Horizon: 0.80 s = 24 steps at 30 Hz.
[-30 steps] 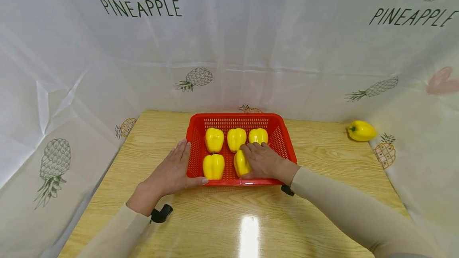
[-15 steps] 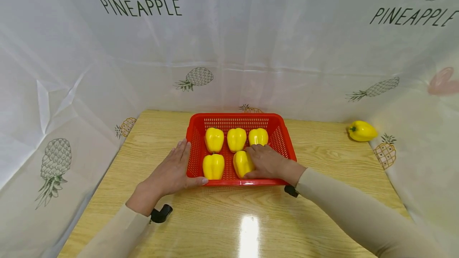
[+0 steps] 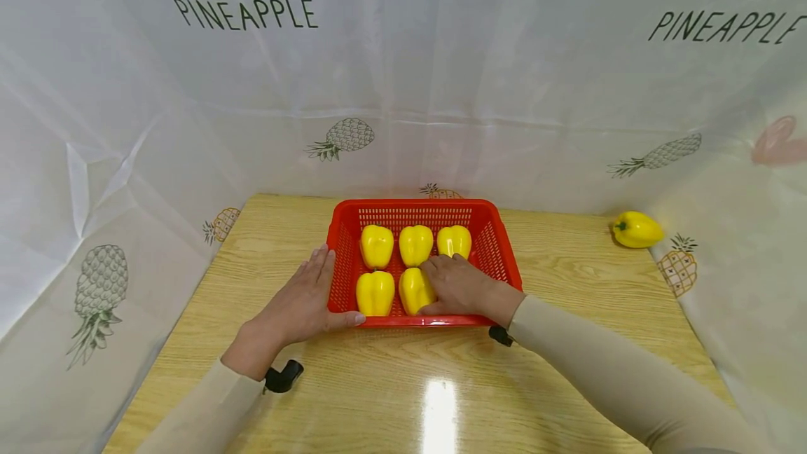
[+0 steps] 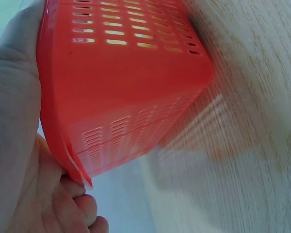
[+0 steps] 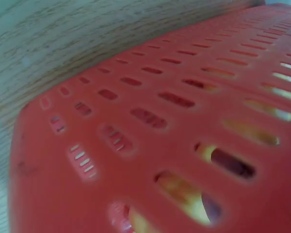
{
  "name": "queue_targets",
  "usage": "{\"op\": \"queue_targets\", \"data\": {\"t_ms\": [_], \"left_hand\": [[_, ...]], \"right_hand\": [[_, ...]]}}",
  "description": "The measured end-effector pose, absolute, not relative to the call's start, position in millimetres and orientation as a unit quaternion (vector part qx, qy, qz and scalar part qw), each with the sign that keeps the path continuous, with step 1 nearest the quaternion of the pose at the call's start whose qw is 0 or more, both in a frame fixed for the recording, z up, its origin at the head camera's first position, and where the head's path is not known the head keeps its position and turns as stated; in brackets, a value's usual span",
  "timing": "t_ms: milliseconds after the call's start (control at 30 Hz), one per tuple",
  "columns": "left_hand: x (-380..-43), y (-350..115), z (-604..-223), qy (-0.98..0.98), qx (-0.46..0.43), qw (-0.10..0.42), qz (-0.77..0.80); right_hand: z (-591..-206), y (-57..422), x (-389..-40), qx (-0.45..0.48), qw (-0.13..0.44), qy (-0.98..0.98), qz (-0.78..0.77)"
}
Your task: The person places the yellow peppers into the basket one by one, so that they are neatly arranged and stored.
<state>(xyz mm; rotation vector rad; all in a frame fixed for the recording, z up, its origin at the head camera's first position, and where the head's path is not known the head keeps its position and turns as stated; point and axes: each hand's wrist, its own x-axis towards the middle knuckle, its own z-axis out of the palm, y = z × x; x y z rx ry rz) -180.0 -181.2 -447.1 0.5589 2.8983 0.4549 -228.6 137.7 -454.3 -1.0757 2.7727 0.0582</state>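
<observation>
A red plastic basket [image 3: 410,321] stands on the table with several yellow bell peppers in it. My left hand [image 3: 296,300] holds its front left corner, thumb on the front rim and fingers along the left side. In the left wrist view the fingers [image 4: 82,206] bend at the rim. Inside the basket, my right hand [image 3: 460,289] grips the right side of a front-row bell pepper [image 3: 415,291]. To the left of that one lies another bell pepper [image 3: 375,293]. The right wrist view shows mainly the slotted basket wall [image 5: 136,121]; the hand's grip is hidden there.
Three yellow peppers form the back row, among them the middle pepper [image 3: 416,245]. Another yellow pepper [image 3: 637,230] lies on the wooden table [image 3: 567,265] at the far right. A pineapple-print sheet [image 3: 441,90] encloses the back and sides.
My right hand shifted slightly right, then moved left, and the front-row bell pepper it grips now sits a little further left. My left hand and the basket have stayed in place.
</observation>
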Motion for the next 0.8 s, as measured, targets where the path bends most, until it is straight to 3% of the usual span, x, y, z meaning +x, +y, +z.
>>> {"op": "queue_targets", "data": {"t_ms": [333,800], "left_hand": [[-178.6,-180.2,-443.4,0.967,0.188,0.077,0.154],[-179.6,-179.4,-443.9,0.968,0.185,0.081,0.149]], "right_hand": [[-448.1,138.7,-229.5,-0.359,0.103,0.927,0.029],[-451.8,143.8,-228.8,-0.360,0.023,0.932,0.044]]}}
